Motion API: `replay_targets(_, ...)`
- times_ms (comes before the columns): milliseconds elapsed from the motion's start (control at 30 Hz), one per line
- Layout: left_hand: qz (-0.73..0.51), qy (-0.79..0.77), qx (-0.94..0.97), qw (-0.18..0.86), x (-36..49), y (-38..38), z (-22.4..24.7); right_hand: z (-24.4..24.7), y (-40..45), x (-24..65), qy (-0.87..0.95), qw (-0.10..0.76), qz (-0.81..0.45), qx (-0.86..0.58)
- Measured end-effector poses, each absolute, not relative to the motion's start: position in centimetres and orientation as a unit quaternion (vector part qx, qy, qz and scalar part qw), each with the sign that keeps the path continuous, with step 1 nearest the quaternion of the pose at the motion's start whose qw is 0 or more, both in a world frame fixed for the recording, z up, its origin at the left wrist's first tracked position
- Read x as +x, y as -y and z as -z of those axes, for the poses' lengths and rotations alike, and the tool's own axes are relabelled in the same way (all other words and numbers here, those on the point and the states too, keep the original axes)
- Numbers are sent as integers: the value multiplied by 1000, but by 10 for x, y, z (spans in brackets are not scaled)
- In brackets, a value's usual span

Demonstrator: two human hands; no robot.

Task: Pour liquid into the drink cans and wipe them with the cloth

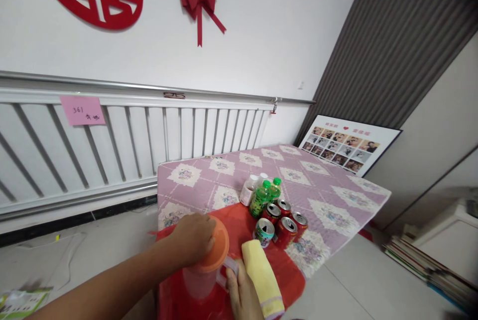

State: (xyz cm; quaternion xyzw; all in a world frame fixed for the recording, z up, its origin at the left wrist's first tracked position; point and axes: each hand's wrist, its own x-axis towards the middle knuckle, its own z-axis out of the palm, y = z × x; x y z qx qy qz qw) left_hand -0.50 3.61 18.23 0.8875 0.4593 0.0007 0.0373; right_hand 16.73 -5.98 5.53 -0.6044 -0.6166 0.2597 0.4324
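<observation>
A clear plastic pitcher (199, 285) with an orange lid (219, 248) stands near the front edge of the table, over red cloth or plastic. My left hand (194, 238) is closed on the lid from above, its fingertips partly hidden. With my right hand (241, 290) I grip the pitcher's translucent handle (228, 266). Just right of that hand lies a folded yellow towel (261, 275). Beyond it are a green-and-white can (264, 233), several red cans (287, 233) with opened tops, green-capped bottles (260, 200) and white-capped bottles (247, 191).
A purple floral cloth (295, 175) covers the table, with a red sheet (239, 218) over its near part. Behind it runs a white radiator (209, 131). A photo board (345, 143) leans at the far right; stacked books or boards (429, 270) lie on the floor.
</observation>
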Motion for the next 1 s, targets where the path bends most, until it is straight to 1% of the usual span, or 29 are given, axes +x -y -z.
replay_targets(233,20,-503,863,47,-1,-35,-191,-57,61,162,610,440,-262,-605)
replay_targets(500,31,-490,870,47,4,-38,-190,-57,61,161,613,446,-265,-597)
replay_targets(633,36,-427,901,66,-8,-41,-201,-57,61,161,610,456,-261,-593)
replay_targets(767,51,-322,936,132,-35,-39,-222,-61,62,161,616,445,-272,-591)
replay_targets(833,58,-294,940,160,-45,-38,-228,-62,62,160,616,439,-271,-596)
replay_targets(1000,57,-280,952,113,-47,-35,-224,-64,62,160,618,431,-281,-594)
